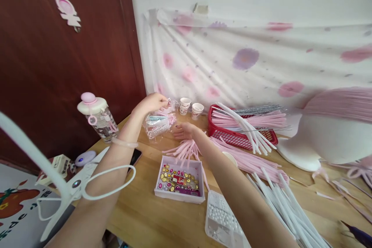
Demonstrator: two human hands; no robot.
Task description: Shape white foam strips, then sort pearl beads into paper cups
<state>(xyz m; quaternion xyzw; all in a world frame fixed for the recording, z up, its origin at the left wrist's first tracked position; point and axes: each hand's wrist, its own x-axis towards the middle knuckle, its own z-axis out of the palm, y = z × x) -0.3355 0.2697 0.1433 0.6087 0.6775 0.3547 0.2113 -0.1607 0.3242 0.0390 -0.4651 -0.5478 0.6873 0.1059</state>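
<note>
My left hand (152, 102) pinches the top of a clear plastic bag (158, 126) holding strings of small beads, lifting it just above the wooden table (139, 209). My right hand (186, 130) reaches out beside the bag's lower edge with its fingers spread, holding nothing, over a bunch of pink pipe cleaners (184, 151). A white box of coloured gems (180, 180) lies in front of both hands.
A red basket (232, 135) of pink and white pipe cleaners stands at the right, with more loose ones (279, 197) nearby. Two paper cups (192, 108) sit by the wall. A bottle (99, 118), a clear pearl case (222, 219), a phone holder (69, 190) and a white-and-pink object (334, 131) surround the area.
</note>
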